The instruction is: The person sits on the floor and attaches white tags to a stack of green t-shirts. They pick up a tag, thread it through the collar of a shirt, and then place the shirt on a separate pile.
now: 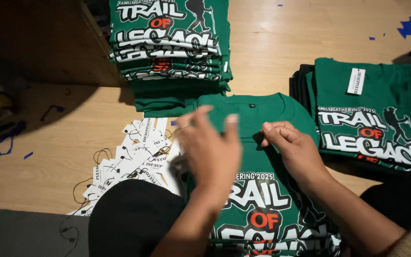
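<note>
The green printed shirt lies flat right in front of you, chest up, collar pointing away, on top of a pile of the same shirts at the near edge of the wooden floor. Your right hand is pinched on the fabric just below the collar, fingertips pressed together, though what, if anything, sits between them is hidden. Your left hand hovers over the shirt's left shoulder, fingers spread and loose, blurred, holding nothing that shows.

This looks like the tagging step, with the collar area being readied. The next move would call for your left hand to pick one tag from the heap of white hang tags lying just left of the shirt, strings tangled.

A tall folded stack of the same shirts stands beyond, and to the right another pile lies whose top shirt already carries a white tag.
</note>
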